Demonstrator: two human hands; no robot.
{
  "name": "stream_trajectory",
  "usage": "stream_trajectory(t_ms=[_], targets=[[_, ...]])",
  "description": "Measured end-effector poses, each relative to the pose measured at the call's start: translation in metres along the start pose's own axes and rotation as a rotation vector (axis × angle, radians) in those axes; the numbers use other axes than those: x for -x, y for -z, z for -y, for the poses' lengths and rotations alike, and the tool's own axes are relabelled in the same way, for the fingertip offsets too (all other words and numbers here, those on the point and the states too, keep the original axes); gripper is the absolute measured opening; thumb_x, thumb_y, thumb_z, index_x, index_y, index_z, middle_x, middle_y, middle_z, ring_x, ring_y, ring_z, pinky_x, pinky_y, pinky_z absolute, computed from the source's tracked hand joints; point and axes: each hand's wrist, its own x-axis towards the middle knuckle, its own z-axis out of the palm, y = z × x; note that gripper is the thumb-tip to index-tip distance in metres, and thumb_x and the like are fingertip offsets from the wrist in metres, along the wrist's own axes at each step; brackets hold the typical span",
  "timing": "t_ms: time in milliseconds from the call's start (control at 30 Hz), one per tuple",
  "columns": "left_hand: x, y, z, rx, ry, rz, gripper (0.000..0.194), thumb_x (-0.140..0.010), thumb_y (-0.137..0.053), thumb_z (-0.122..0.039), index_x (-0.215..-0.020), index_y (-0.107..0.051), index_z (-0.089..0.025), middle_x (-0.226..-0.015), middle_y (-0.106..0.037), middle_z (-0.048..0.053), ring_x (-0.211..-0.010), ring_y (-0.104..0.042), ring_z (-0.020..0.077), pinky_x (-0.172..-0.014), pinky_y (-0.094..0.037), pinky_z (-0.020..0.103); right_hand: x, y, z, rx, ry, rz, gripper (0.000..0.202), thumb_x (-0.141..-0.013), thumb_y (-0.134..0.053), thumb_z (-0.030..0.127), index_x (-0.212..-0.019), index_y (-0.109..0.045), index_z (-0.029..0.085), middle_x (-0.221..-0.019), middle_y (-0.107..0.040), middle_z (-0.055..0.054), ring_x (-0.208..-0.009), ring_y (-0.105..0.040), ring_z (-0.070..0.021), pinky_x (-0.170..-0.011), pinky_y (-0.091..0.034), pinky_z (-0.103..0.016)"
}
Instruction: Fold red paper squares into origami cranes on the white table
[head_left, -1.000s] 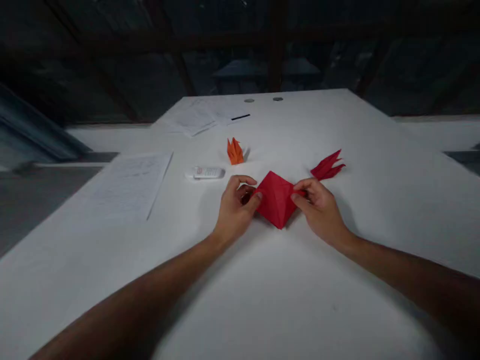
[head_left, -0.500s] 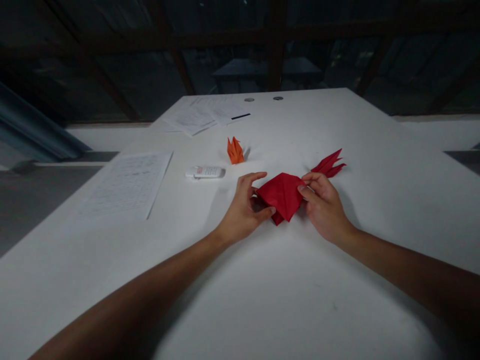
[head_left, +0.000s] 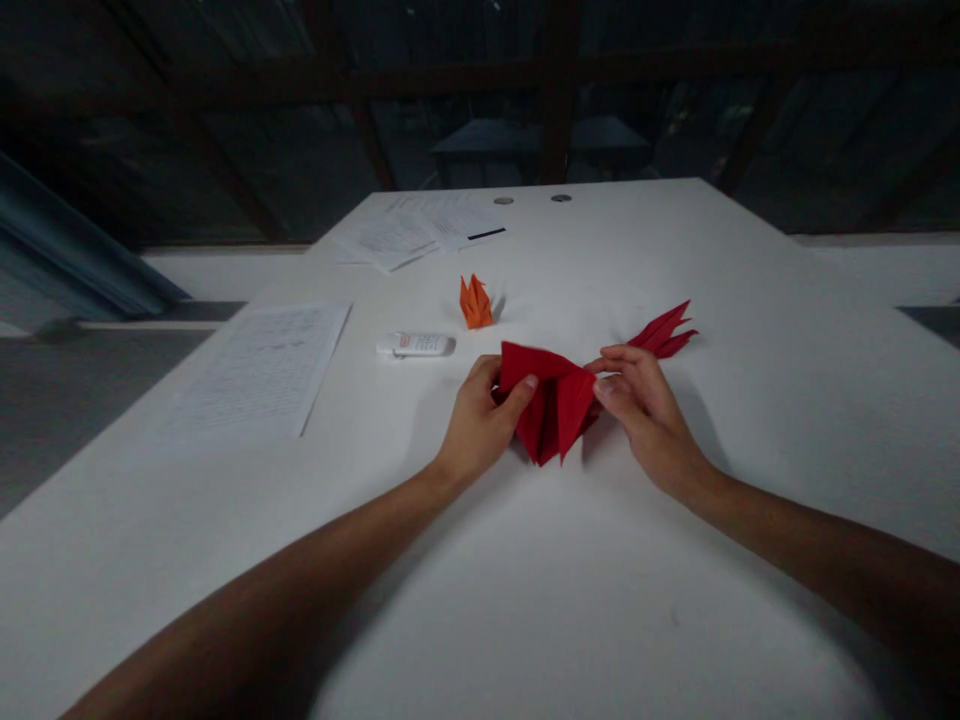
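A partly folded sheet of red origami paper is held between my hands just over the white table. My left hand grips its left side, thumb on the near face and the other fingers hidden behind. With thumb and fingertips, my right hand pinches the right corner. Deep folds gape towards me in the middle of the paper. Past my right hand lies a folded red origami piece with several pointed tips. An orange origami piece stands upright further off, left of the red paper.
A white correction-tape-like object with printing lies left of my left hand. Printed sheets rest on the table's left side, more papers at the far left. Two round discs sit near the far edge of the table.
The red paper has been turned and its folds now gape open towards me. My left hand has closed onto its left side, thumb now on the face; my right hand keeps its pinch.
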Motion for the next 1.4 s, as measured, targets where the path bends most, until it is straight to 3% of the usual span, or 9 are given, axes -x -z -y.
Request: stream_trajectory(t_ms=[167,367,433,500,667,800,1033,1233,1400], targets=[[-0.003,-0.001,0.006,0.264,0.189,-0.056,0.028,-0.090,-0.066,-0.043,-0.095,-0.066,-0.016,-0.087,-0.070,0.004,-0.075,-0.062,0.0168,-0.069,-0.049,0.027,0.010,0.001,-0.003,0.577,0.288,0.089,0.099,-0.066,-0.088,0.052,-0.146,-0.034,0.031,-0.145,-0.046,-0.013,-0.125,-0.053,-0.0344,-0.105,-0.046,-0.055],[-0.002,-0.003,0.004,0.326,0.165,-0.096,0.033,-0.090,-0.069,-0.046,-0.100,-0.068,-0.015,-0.096,-0.073,0.006,-0.079,-0.062,0.0159,-0.071,-0.050,0.026,0.024,-0.008,0.001,0.820,0.361,0.142,0.121,-0.063,-0.088,0.057,-0.157,-0.020,0.026,-0.153,-0.040,-0.020,-0.139,-0.042,-0.0426,-0.112,-0.039,-0.064],[-0.002,-0.003,0.003,0.374,0.166,-0.090,0.033,-0.089,-0.069,-0.047,-0.101,-0.068,-0.015,-0.095,-0.072,0.005,-0.079,-0.062,0.0162,-0.072,-0.051,0.026,0.025,-0.009,0.001,0.826,0.360,0.114,0.111,-0.066,-0.088,0.049,-0.156,-0.026,0.025,-0.152,-0.043,-0.019,-0.139,-0.041,-0.0418,-0.114,-0.037,-0.064],[-0.002,-0.002,0.002,0.449,0.192,-0.075,0.032,-0.089,-0.070,-0.046,-0.100,-0.068,-0.016,-0.094,-0.073,0.005,-0.078,-0.063,0.0161,-0.073,-0.052,0.027,0.021,-0.008,0.000,0.726,0.315,0.077,0.085,-0.076,-0.081,0.038,-0.149,-0.038,0.025,-0.143,-0.052,-0.017,-0.131,-0.051,-0.0373,-0.110,-0.042,-0.060],[-0.005,0.002,0.000,0.613,0.306,-0.030,0.033,-0.086,-0.074,-0.046,-0.098,-0.065,-0.017,-0.095,-0.074,0.006,-0.079,-0.069,0.0196,-0.074,-0.057,0.032,-0.004,0.006,-0.005,0.306,0.076,-0.053,0.019,-0.091,-0.065,0.033,-0.108,-0.068,0.026,-0.106,-0.074,-0.005,-0.097,-0.069,-0.0264,-0.090,-0.056,-0.044],[-0.013,0.011,0.001,0.573,0.320,0.000,0.039,-0.085,-0.074,-0.049,-0.104,-0.066,-0.016,-0.098,-0.076,0.009,-0.084,-0.072,0.0234,-0.076,-0.059,0.035,-0.022,0.015,-0.006,0.115,-0.065,-0.121,0.020,-0.085,-0.073,0.033,-0.102,-0.071,0.023,-0.105,-0.077,-0.004,-0.094,-0.071,-0.0257,-0.085,-0.058,-0.041],[-0.028,0.035,0.010,0.262,0.217,0.099,0.043,-0.082,-0.077,-0.050,-0.106,-0.072,-0.014,-0.106,-0.076,0.011,-0.087,-0.072,0.0263,-0.074,-0.060,0.035,-0.032,0.021,-0.004,-0.067,-0.206,0.020,0.029,-0.077,-0.082,0.031,-0.103,-0.072,0.024,-0.105,-0.078,-0.004,-0.093,-0.074,-0.0264,-0.089,-0.059,-0.045],[-0.032,0.043,0.016,0.280,0.204,0.168,0.044,-0.081,-0.079,-0.042,-0.114,-0.066,-0.016,-0.123,-0.071,0.013,-0.100,-0.071,0.0269,-0.082,-0.062,0.037,-0.036,0.027,-0.008,-0.113,-0.257,0.074,0.027,-0.075,-0.085,0.030,-0.097,-0.072,0.022,-0.098,-0.080,-0.004,-0.084,-0.076,-0.0253,-0.083,-0.062,-0.044],[-0.032,0.042,0.016,0.356,0.184,0.279,0.060,-0.072,-0.087,-0.027,-0.125,-0.059,-0.020,-0.124,-0.070,0.012,-0.110,-0.069,0.0287,-0.090,-0.061,0.040,-0.037,0.028,-0.009,-0.161,-0.266,0.059,0.032,-0.075,-0.085,0.028,-0.104,-0.071,0.024,-0.101,-0.080,-0.004,-0.085,-0.076,-0.0251,-0.082,-0.063,-0.043]])
